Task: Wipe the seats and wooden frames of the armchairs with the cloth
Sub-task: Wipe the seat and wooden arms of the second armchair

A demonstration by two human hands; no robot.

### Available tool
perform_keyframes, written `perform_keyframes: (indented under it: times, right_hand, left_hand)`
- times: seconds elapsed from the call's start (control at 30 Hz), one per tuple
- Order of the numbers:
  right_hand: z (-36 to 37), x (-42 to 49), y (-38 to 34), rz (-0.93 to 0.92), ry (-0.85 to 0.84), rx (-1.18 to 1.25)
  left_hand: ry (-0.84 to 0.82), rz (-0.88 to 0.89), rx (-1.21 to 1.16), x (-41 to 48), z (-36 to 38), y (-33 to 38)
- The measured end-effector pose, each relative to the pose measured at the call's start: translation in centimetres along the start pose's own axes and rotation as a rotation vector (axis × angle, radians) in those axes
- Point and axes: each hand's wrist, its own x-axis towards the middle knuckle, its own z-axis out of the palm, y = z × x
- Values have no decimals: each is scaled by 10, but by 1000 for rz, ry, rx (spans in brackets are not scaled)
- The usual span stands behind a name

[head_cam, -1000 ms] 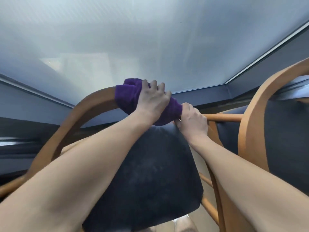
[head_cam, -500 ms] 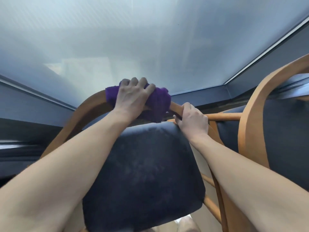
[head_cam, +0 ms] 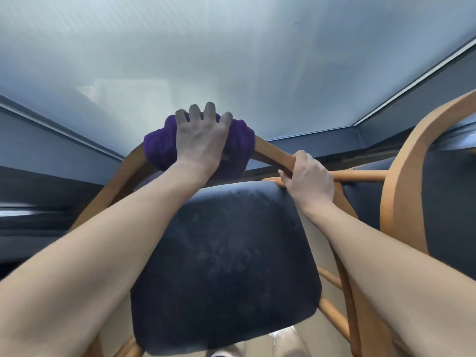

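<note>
Navy seat [head_cam: 226,266] nearest, between forearms. Right grip [head_cam: 307,176] curled round wooden frame [head_cam: 273,150] just past seat edge. Left grip [head_cam: 201,140] clamped over purple cloth [head_cam: 159,150], cloth bunched round top of frame arch. Second armchair [head_cam: 394,191] at right. Hazy glass [head_cam: 231,47] beyond.
</note>
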Motion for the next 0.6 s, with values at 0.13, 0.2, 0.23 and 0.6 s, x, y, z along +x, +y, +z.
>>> perform_keyframes:
  times: [0.13, 0.2, 0.23, 0.6]
  right_hand:
    - [1, 1, -1, 21, -16, -9]
    - [4, 1, 0, 13, 4, -8]
    - [5, 0, 0, 9, 9, -15]
    - [4, -1, 1, 23, 25, 11]
  left_hand:
    - [19, 213, 7, 13, 0, 63]
    - [46, 320, 36, 13, 7, 93]
    - [32, 353, 42, 11, 11, 105]
    - [136, 331, -34, 9, 5, 58]
